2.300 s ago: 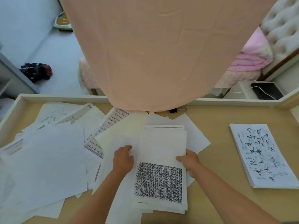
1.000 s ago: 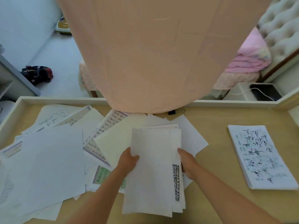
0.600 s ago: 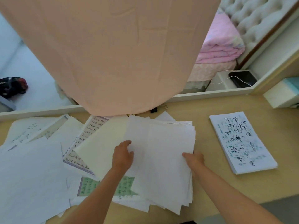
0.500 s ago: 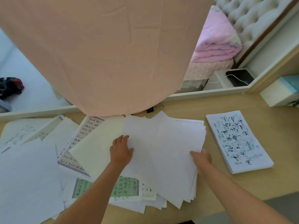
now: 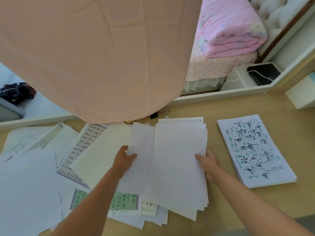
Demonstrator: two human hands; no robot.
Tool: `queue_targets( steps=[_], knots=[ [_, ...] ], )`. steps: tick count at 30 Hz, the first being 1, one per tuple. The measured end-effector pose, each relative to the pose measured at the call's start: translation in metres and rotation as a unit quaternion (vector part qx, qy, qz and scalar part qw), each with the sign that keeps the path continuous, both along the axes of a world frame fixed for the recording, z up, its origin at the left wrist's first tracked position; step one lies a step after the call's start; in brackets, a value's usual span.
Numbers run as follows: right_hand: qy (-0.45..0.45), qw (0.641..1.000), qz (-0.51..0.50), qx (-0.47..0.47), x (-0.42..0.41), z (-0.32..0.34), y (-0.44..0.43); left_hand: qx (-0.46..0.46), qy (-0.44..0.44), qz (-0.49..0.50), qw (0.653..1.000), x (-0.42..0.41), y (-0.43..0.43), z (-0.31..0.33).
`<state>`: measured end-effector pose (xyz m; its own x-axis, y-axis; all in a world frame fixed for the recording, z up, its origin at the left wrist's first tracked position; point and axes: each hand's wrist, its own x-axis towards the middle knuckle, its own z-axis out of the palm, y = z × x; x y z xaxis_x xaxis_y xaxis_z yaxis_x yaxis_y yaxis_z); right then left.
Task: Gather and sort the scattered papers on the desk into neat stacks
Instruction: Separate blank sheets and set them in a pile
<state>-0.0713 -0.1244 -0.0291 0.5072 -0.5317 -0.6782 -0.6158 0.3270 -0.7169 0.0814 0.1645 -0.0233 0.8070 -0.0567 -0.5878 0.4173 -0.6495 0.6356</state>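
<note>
The bundle of white sheets (image 5: 177,160) lies fanned on the bench (image 5: 213,113). It looks light, limp and slippery, and is likely best held by both long edges. The left grip (image 5: 125,159) pinches its left edge and the right grip (image 5: 207,161) clasps the right. 1 neat stack (image 5: 255,150) lies just beside.

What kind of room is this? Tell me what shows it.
Probably a bedroom: a folded pink quilt lies on a bed with a tufted headboard, right behind a wooden desk strewn with papers.
</note>
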Motion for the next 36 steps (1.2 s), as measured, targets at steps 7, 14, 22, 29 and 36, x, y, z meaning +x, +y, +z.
queue_targets(
  steps=[7, 14, 22, 29, 36],
  knots=[
    [-0.024, 0.991, 0.123, 0.036, 0.024, 0.001, 0.033, -0.082, 0.116, 0.050, 0.989, -0.036, -0.002, 0.006],
    [0.025, 0.973, 0.225, -0.048, 0.043, -0.002, 0.093, -0.155, 0.114, 0.061, 0.979, -0.047, 0.041, 0.006],
    [-0.053, 0.980, 0.189, 0.023, 0.050, 0.010, 0.102, -0.346, 0.177, 0.116, 0.914, -0.049, 0.078, 0.018],
    [0.041, 0.981, 0.173, -0.083, 0.047, 0.001, 0.103, 0.078, -0.108, -0.039, 0.990, -0.011, 0.086, -0.001],
    [0.061, 0.991, 0.081, -0.082, 0.036, -0.008, 0.105, 0.298, -0.093, -0.171, 0.935, 0.056, 0.142, -0.017]
  ],
)
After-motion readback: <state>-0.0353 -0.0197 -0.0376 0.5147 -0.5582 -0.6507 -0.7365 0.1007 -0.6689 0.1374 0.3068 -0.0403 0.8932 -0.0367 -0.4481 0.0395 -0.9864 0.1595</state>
